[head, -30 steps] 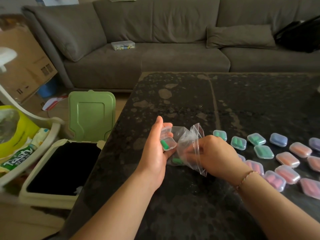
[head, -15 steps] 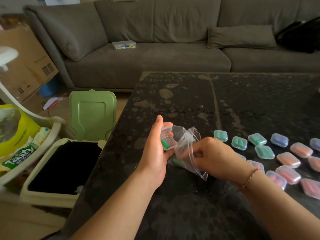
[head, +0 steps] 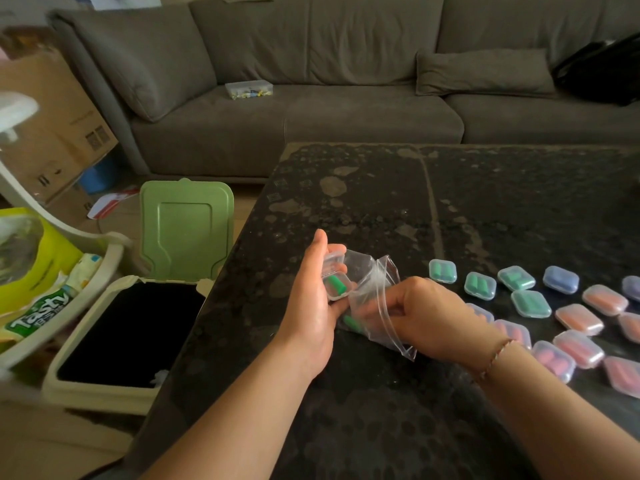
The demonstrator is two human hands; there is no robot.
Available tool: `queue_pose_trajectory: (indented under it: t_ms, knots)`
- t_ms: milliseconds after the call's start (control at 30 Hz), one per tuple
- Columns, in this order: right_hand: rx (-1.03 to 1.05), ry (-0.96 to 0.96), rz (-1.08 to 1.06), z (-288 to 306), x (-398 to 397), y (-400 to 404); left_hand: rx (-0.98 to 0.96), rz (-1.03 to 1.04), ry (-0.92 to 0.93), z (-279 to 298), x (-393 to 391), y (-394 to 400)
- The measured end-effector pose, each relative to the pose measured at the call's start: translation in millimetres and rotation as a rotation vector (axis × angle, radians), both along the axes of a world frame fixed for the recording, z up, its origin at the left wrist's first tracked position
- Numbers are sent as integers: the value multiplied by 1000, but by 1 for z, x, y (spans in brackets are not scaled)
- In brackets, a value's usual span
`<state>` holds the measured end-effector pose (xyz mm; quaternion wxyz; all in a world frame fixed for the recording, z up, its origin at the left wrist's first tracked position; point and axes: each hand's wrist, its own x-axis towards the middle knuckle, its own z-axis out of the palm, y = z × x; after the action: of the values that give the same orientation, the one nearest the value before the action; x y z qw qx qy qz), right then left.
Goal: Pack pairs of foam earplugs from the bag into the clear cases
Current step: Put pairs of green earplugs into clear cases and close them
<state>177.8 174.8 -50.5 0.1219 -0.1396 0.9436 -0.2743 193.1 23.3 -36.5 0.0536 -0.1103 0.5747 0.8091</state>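
Note:
My left hand [head: 311,306] holds a small clear case [head: 334,277] with its lid flipped up and one green earplug [head: 336,284] lying inside. Just right of it, my right hand [head: 426,317] has its fingers pushed into a clear zip bag [head: 375,299], which rests on the dark table [head: 381,202]. Another green earplug [head: 351,322] shows through the bag's lower left corner. What my right fingertips grip inside the bag is hidden.
Several closed cases lie in rows on the right: green ones [head: 479,285], a blue one [head: 560,279], orange ones [head: 604,299], pink ones [head: 576,348]. An open bin with a green lid [head: 187,230] stands left of the table. A grey sofa [head: 346,98] is behind.
My right hand has pushed a little deeper and leftward into the bag, and the bag's mouth has folded lower. The left hand and open case have stayed put.

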Motion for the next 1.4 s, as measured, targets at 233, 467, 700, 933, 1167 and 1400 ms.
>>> queue_pose_trajectory:
  t_ms: [233, 467, 700, 933, 1167, 1400]
  knots:
    - [54, 32, -33, 2, 2, -4, 40, 24, -17, -3, -2, 0]
    - [78, 81, -58, -2, 3, -4, 65, 43, -47, -7, -5, 0]
    - [217, 130, -24, 33, 7, 22, 70, 42, -56, -6, -7, -2]
    - [74, 272, -162, 99, 31, 56, 204, 119, 126, -2, -5, 0]
    - [-255, 584, -185, 76, 38, -8, 317, -57, 220, -6, 5, 3]
    - [-138, 530, -219, 42, 27, -19, 248, -133, 272, -9, 5, 4]
